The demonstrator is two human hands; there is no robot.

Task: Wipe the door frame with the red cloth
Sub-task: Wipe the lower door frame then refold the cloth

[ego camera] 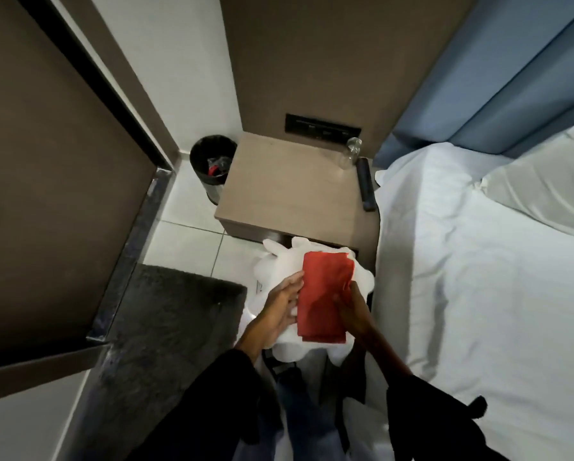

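Red cloth (324, 299), folded into a long rectangle, lies on top of a bundle of white fabric (280, 261) held in front of the person, just below the front edge of the wooden nightstand (289, 184). The left hand (284, 302) lies flat and open along the cloth's left edge, fingers stretched out against the white bundle and gripping nothing. The right hand (350, 309) rests on the cloth's right edge with its fingers bent down onto the red fabric; whether it pinches the cloth or only presses on it cannot be told. Both forearms come out of black sleeves (422, 407). On the nightstand's back right corner stands a clear glass (349, 153), and a dark remote control (365, 183) lies along its right edge. A black bin (211, 163) sits on the tiled floor beside the nightstand's left side. The dark door frame (93, 81) runs along the brown door at the left, well apart from the cloth, with a grey mat (166, 314) at its foot. A bed with white sheets (478, 277) fills the right side.
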